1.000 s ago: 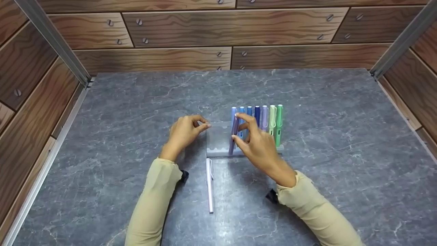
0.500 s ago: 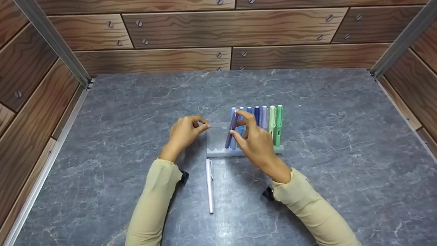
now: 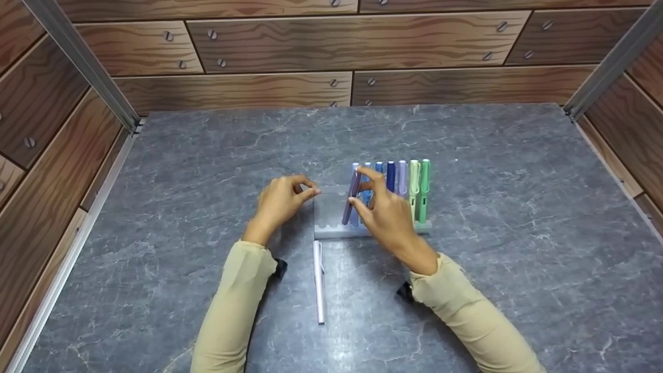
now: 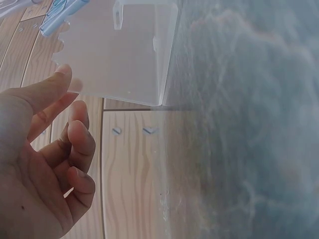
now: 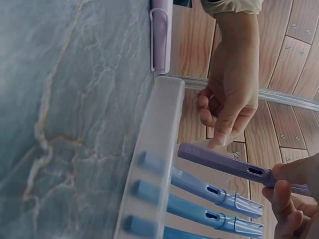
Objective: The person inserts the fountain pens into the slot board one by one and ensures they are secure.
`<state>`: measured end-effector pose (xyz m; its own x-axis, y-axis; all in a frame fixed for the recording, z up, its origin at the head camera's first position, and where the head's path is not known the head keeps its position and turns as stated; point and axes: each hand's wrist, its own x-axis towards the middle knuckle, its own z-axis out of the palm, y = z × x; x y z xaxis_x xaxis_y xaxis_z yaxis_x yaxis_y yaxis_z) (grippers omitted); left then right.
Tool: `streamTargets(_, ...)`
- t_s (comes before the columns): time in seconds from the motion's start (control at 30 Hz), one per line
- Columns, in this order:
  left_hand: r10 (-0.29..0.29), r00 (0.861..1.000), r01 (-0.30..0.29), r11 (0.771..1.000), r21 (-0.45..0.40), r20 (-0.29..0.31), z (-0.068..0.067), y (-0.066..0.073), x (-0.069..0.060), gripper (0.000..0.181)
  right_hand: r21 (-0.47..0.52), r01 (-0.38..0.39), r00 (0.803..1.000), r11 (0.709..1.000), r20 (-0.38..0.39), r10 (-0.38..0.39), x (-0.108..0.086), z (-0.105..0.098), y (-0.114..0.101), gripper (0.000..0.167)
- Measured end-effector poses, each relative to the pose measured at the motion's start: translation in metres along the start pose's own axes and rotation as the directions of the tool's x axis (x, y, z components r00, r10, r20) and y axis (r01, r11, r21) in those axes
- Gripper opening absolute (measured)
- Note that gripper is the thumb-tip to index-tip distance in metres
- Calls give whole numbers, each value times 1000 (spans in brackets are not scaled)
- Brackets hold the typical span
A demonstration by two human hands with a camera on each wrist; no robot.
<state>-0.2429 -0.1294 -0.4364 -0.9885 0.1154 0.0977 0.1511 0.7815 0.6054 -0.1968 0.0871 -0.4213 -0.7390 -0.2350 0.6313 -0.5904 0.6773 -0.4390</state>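
Note:
My left hand (image 3: 281,201) pinches the upper left corner of a clear plastic pen stand (image 3: 330,207) between thumb and index finger, as the left wrist view also shows. In my right hand (image 3: 392,220) a dark purple pen (image 3: 347,210) is pinched by its upper part, tilted over the stand. The right wrist view shows the pen's lower end (image 5: 192,150) apart from the stand's front ledge (image 5: 162,107), beside a periwinkle pen (image 5: 194,184). Several pens, from blue to a green pen (image 3: 424,191), stand in the right-hand slots; my right hand partly hides them.
A pale lilac pen (image 3: 318,282) lies on the grey marbled table (image 3: 207,150) in front of the stand's left end. Wood-patterned panels (image 3: 352,44) enclose the table at the back and sides, with metal posts at the back corners.
My right hand has lifted the dark purple pen from in front of the ledge to above it, slightly leftward, tilting it more. My left hand stays on the stand's corner.

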Motion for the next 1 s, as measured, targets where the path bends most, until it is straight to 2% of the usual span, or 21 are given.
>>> streamTargets(0.47, 23, 1000, -23, 1000, -1, 5, -1, 0, -1, 22, -37, -4, 1000, 999, 15, 4, -3, 5, 2, 57)
streamTargets(1.0, 11, 1000, -11, 1000, -7, 4, -1, 0, -1, 24, -90, 3, 999, 996, 43, 1, -5, 13, 3, 61)
